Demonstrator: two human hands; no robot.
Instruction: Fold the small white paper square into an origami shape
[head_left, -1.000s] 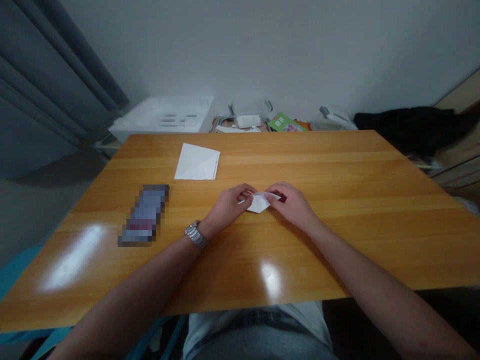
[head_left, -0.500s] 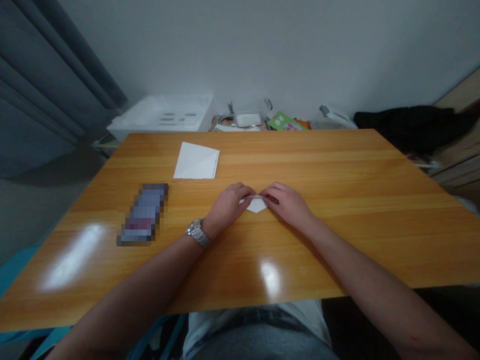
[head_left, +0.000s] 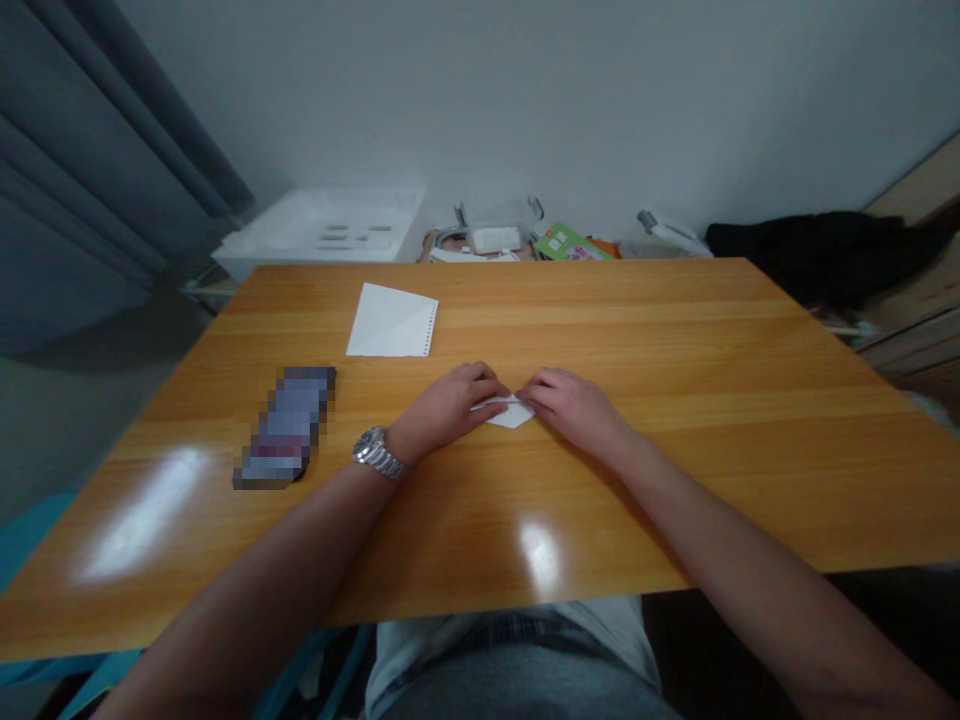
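A small folded piece of white paper (head_left: 513,415) lies on the wooden table (head_left: 675,400) in front of me, its pointed part toward my body. From the left, my left hand (head_left: 456,405) pinches its upper edge, thumb below and fingers above. My right hand (head_left: 571,412) grips the opposite end with closed fingertips. The fingertips of both hands nearly meet at the paper's far edge and hide part of it. A metal-band watch (head_left: 379,453) is on my left wrist.
A white sheet with a perforated edge (head_left: 394,322) lies farther back on the left. A pixelated phone-like device (head_left: 289,425) rests nearer on the left. Behind the table stand a white tray (head_left: 337,222), a green booklet (head_left: 570,243) and dark cloth (head_left: 817,255).
My left hand and wrist have shifted slightly left, its thumb now lying along the paper's fold. The right fingers have closed in a little at their end. The paper stays in place.
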